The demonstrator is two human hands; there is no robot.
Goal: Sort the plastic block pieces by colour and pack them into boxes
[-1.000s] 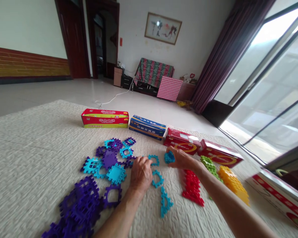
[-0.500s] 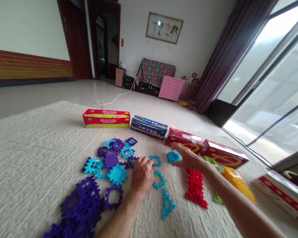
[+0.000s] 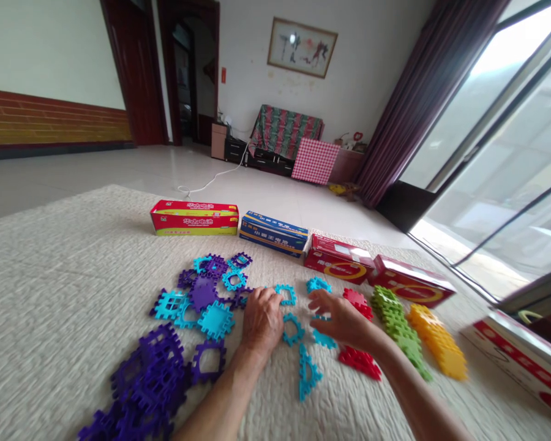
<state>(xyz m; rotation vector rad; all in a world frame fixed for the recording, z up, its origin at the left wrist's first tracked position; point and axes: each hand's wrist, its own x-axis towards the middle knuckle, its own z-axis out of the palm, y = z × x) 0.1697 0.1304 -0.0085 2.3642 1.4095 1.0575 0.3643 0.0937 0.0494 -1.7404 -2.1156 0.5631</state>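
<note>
A: Left hand (image 3: 262,320)?

B: Palm down on the cream textured cover (image 3: 114,257), with fingers bent and held close together. Just beside the turquoise square plastic frame with toothed edges (image 3: 292,296). Cannot tell whether pinching anything, with fingertips partly hidden.

A: And the right hand (image 3: 345,318)?

B: Low over the cover, with thumb and fingers spread well apart. Partly blocking the view of a turquoise toothed plastic piece (image 3: 325,340) under the thumb side.

A: More turquoise nearby?

B: Yes. Between both hands, a toothed turquoise plastic ring (image 3: 300,331). Nearer the camera, a toothed turquoise plastic triangle (image 3: 302,376). Just beyond the right fingertips, a small turquoise plastic clump (image 3: 318,285).

A: Farther right?

B: Red toothed plastic plates (image 3: 359,362), partly behind the right hand and wrist. Then a row of green toothed plates (image 3: 399,331), then a row of yellow toothed plates (image 3: 439,346).

A: On the left side?

B: A loose purple-and-turquoise cluster of plastic pieces (image 3: 204,294), and closer to the camera, a heap of purple plastic pieces (image 3: 153,373).

A: At the back?

B: In a line, a red-and-yellow carton (image 3: 195,222), a blue carton (image 3: 273,236) and two dark red cartons (image 3: 337,260).
</note>
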